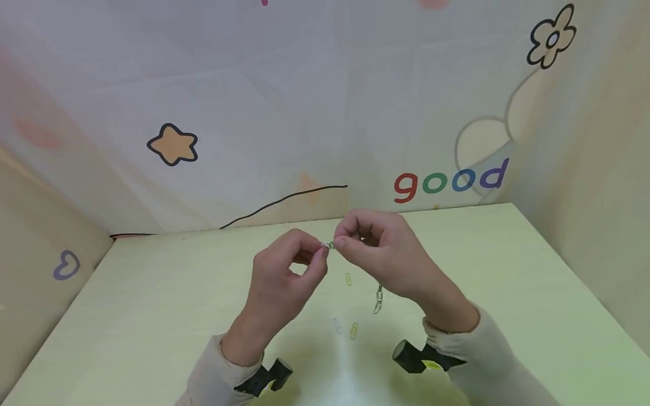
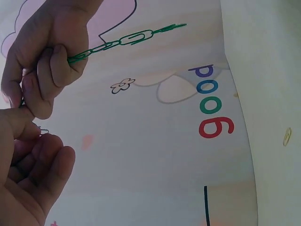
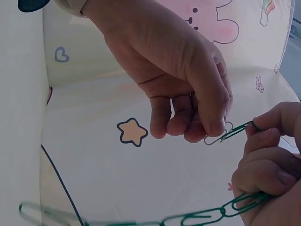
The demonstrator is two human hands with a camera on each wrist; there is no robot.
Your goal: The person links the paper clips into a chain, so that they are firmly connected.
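Observation:
Over the pale table, both hands meet fingertip to fingertip. My left hand pinches a silvery-white paper clip between thumb and forefinger. My right hand pinches a green paper clip, and the two clips overlap between the fingertips. A chain of linked green paper clips comes out from under the right hand's curled fingers. Its free end hangs below that hand in the head view. The part of the chain inside the right palm is hidden.
On the table lie a yellow paper clip, a second yellow clip nearer the front, and a pale bluish clip beside it. A printed cloth backdrop stands along the back and sides.

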